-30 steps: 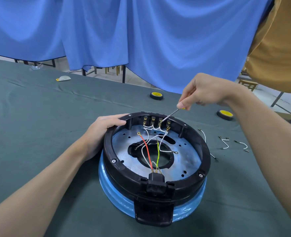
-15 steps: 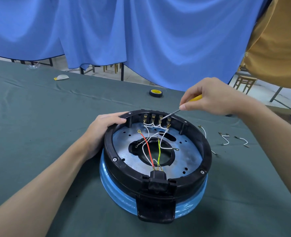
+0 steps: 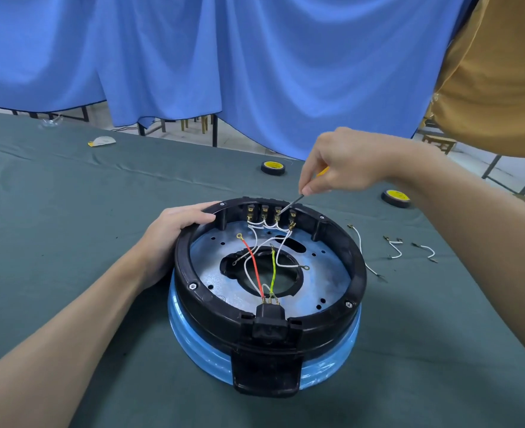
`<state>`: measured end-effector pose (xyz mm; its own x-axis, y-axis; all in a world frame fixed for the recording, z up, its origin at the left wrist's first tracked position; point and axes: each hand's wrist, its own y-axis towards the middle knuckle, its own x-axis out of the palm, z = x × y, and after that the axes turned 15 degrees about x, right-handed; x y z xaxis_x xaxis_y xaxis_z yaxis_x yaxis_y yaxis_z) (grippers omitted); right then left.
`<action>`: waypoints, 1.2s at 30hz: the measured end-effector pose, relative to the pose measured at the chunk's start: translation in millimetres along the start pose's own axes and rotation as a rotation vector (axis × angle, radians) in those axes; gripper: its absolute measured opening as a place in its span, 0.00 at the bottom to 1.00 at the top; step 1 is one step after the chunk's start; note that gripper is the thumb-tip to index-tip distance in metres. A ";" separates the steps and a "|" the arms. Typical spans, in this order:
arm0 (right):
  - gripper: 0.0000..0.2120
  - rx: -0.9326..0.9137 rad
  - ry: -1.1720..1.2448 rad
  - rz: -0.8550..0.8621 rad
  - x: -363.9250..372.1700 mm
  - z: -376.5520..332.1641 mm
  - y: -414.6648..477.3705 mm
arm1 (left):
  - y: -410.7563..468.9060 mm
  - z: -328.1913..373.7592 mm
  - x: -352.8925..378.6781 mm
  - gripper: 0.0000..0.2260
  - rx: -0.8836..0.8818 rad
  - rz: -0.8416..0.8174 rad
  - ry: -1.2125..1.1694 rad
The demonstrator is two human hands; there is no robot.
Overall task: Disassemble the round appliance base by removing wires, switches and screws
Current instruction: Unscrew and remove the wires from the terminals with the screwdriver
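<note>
- Head view: the round appliance base [image 3: 187,273] sits open side up on the green cloth [image 3: 69,242]. Your left hand [image 3: 174,230] wraps the base's far-left rim, fingers curled over the black ring to brace it.
- Your right hand [image 3: 347,165] hovers above the base's far edge, pinching a thin yellow-handled screwdriver [image 3: 290,203] between thumb and fingertips. Its tip is down at the third of four switch terminals [image 3: 270,213] on the base's far inner wall.
- First risk: that pinch looks light. Push hard and the tip may skid off the terminal into the white jumper wires [image 3: 264,225] just below it, or towards your left fingers on the rim.
- Second risk: the tool comes in at a slant, so I judge it could slip out and chew the small fastener.
- Third risk: the red wire [image 3: 253,265] and yellow-green wire [image 3: 273,270] arch loose over the base's middle hole. A slipping wrist could snag them and strain the socket [image 3: 270,322] at the base's near edge.
- Loosen your left-hand brace and the base may rock on its blue shell [image 3: 193,344].
</note>
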<state>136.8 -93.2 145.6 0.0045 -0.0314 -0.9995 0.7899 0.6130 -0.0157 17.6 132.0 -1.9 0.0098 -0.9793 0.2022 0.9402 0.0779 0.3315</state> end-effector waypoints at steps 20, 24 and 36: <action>0.05 0.167 0.259 -0.394 -16.1 18.0 47.2 | 0.2 2.0 1.5 0.19 0.000 -0.018 -0.022; 0.06 0.223 0.340 -0.469 -12.3 25.0 50.4 | 0.4 1.4 2.5 0.21 -0.010 -0.002 -0.001; 0.05 -0.017 0.257 -0.013 16.7 40.0 9.9 | 1.1 -0.4 2.8 0.18 0.001 0.014 -0.011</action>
<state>169.3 -119.2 129.8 -0.1632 0.1615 -0.9733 0.7784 0.6272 -0.0264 18.9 129.3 -1.3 0.0194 -0.9759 0.2171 0.9397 0.0920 0.3294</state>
